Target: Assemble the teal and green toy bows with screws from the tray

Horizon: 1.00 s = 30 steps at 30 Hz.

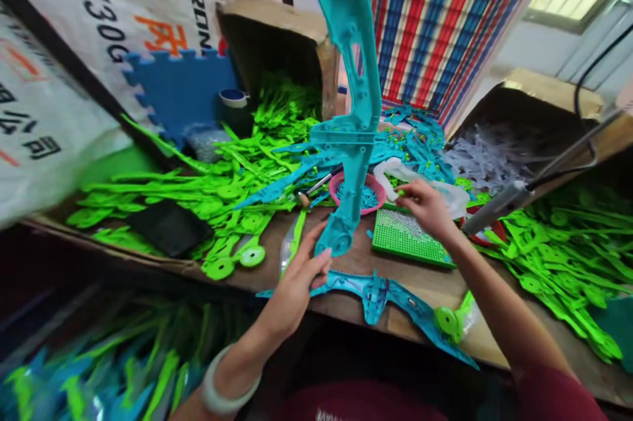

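Sprawling across the wooden desk [425, 289] lie heaps of green plastic parts [208, 183]; a tall teal plastic frame [353, 97] stands upright, the left hand [297, 282] clamped on its lower end; the right hand [428, 206] pinches a small green piece above the green perforated tray [405, 236], beside a pink bowl [366, 191].

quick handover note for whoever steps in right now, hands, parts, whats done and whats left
Left hand holds a tall teal plastic frame upright by its lower end.
Right hand rests at the far edge of the green perforated tray, fingertips pinching something too small to tell.
A second teal frame lies flat at the table's near edge; pink bowl sits behind.
Done: cannot tell. Left: piles of loose green parts.
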### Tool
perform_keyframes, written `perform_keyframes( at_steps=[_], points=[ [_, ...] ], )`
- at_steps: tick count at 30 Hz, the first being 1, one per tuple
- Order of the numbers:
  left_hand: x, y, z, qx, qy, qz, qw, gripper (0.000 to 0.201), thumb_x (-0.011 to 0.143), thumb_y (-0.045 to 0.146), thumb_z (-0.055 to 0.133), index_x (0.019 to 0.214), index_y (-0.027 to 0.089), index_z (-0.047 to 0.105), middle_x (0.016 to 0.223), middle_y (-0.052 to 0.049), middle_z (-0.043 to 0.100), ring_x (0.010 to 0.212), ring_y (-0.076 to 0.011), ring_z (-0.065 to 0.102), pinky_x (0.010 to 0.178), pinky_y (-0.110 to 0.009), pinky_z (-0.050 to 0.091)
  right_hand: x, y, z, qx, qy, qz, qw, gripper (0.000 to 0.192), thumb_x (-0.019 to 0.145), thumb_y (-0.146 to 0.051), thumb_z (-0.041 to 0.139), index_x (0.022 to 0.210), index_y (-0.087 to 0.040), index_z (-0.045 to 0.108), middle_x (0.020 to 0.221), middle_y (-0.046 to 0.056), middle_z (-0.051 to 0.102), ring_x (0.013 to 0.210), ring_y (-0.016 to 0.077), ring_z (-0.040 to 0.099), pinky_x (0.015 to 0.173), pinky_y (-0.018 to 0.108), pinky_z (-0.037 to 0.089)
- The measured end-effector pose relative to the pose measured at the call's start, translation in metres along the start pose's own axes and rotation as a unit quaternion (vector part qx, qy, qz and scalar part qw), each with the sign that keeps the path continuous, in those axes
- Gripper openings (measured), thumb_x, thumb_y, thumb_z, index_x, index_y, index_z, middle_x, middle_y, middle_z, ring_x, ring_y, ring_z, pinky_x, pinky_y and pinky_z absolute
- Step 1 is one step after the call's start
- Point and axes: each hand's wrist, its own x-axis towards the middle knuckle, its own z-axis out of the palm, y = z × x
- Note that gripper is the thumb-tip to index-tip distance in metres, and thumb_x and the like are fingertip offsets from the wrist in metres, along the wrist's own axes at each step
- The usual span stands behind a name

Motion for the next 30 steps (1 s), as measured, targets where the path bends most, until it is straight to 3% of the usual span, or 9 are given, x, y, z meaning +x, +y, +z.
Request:
perform_keyframes(
  at_steps=[2, 4, 7, 12, 16, 19, 22, 25, 30],
  points=[
    [0.001, 0.006, 0.021, -0.118, -0.001, -0.049, 0.992, 0.065, 0.094, 0.063, 0.052, 0.148, 0.026, 0.051, 0.079, 0.0, 0.056, 0.061, -0.0115, 0.043, 0.047, -0.019, 0.034, -0.044, -0.021, 0.005, 0.085, 0.05, -0.15, 0.984, 0.026, 0.097, -0.019, 0.054, 0.117, -0.019, 0.072, 0.094, 0.007, 0.066, 0.087, 0.0179, 0.062, 0.078, 0.032, 0.052],
    [0.002, 0.011, 0.041, -0.182, 0.027, -0.078, 0.98, 0.069, 0.089, 0.068, 0.059, 0.146, 0.029, 0.054, 0.078, 0.001, 0.055, 0.061, -0.0112, 0.041, 0.047, -0.019, 0.031, -0.078, -0.036, 0.014, 0.086, 0.074, -0.22, 0.969, 0.032, 0.101, -0.018, 0.047, 0.126, -0.018, 0.066, 0.09, 0.007, 0.062, 0.079, 0.0172, 0.059, 0.071, 0.031, 0.052],
    [0.002, 0.015, 0.065, -0.231, 0.064, -0.099, 0.966, 0.072, 0.079, 0.067, 0.073, 0.14, 0.03, 0.06, 0.08, 0.001, 0.059, 0.063, -0.0104, 0.042, 0.048, -0.018, 0.031, -0.102, -0.043, 0.024, 0.018, 0.084, -0.218, 0.972, 0.035, 0.102, -0.015, 0.041, 0.133, -0.011, 0.057, 0.092, 0.009, 0.059, 0.075, 0.018, 0.057, 0.067, 0.031, 0.054],
    [-0.012, 0.017, 0.091, -0.261, 0.081, -0.093, 0.957, 0.069, 0.076, 0.066, 0.076, 0.132, 0.028, 0.066, 0.108, -0.003, 0.069, 0.07, -0.0115, 0.049, 0.052, -0.02, 0.039, -0.114, -0.048, 0.022, -0.052, 0.059, -0.255, 0.964, 0.028, 0.1, -0.01, 0.041, 0.123, -0.015, 0.056, 0.093, 0.008, 0.06, 0.081, 0.0191, 0.06, 0.071, 0.031, 0.057],
    [-0.034, 0.011, 0.094, -0.231, 0.1, -0.087, 0.964, 0.066, 0.076, 0.067, 0.074, 0.129, 0.029, 0.069, 0.12, -0.003, 0.069, 0.087, -0.0167, 0.057, 0.064, -0.024, 0.046, -0.131, -0.058, 0.021, -0.134, 0.033, -0.263, 0.955, 0.032, 0.096, -0.005, 0.045, 0.127, -0.011, 0.052, 0.095, 0.011, 0.063, 0.082, 0.0227, 0.063, 0.067, 0.033, 0.058],
    [-0.05, 0.007, 0.086, -0.213, 0.124, -0.108, 0.963, 0.066, 0.07, 0.071, 0.078, 0.118, 0.026, 0.072, 0.092, -0.001, 0.068, 0.073, -0.0147, 0.052, 0.057, -0.023, 0.043, -0.143, -0.055, 0.025, -0.043, 0.03, -0.282, 0.958, 0.032, 0.096, -0.004, 0.044, 0.127, -0.013, 0.049, 0.096, 0.009, 0.064, 0.082, 0.0203, 0.064, 0.068, 0.03, 0.058],
    [-0.058, 0.009, 0.077, -0.213, 0.125, -0.126, 0.961, 0.061, 0.066, 0.07, 0.082, 0.102, 0.022, 0.072, 0.069, 0.003, 0.055, 0.061, -0.0113, 0.04, 0.049, -0.02, 0.035, -0.148, -0.044, 0.027, 0.102, 0.123, -0.272, 0.949, 0.017, 0.101, -0.013, 0.044, 0.113, -0.02, 0.054, 0.099, 0.006, 0.063, 0.087, 0.017, 0.063, 0.075, 0.028, 0.057],
    [-0.062, 0.016, 0.077, -0.237, 0.111, -0.14, 0.955, 0.056, 0.063, 0.065, 0.086, 0.094, 0.021, 0.069, 0.069, 0.005, 0.051, 0.061, -0.0099, 0.04, 0.048, -0.019, 0.033, -0.151, -0.036, 0.023, 0.157, 0.189, -0.255, 0.935, 0.012, 0.102, -0.02, 0.05, 0.11, -0.021, 0.058, 0.092, 0.004, 0.059, 0.081, 0.0152, 0.06, 0.07, 0.026, 0.054],
    [-0.069, 0.023, 0.084, -0.285, 0.075, -0.162, 0.942, 0.051, 0.063, 0.061, 0.088, 0.089, 0.021, 0.069, 0.068, 0.005, 0.049, 0.061, -0.0097, 0.038, 0.047, -0.019, 0.033, -0.166, -0.031, 0.015, 0.149, 0.125, -0.319, 0.928, 0.029, 0.099, -0.009, 0.044, 0.124, -0.02, 0.056, 0.095, 0.006, 0.059, 0.082, 0.0149, 0.059, 0.07, 0.025, 0.054]
  ],
)
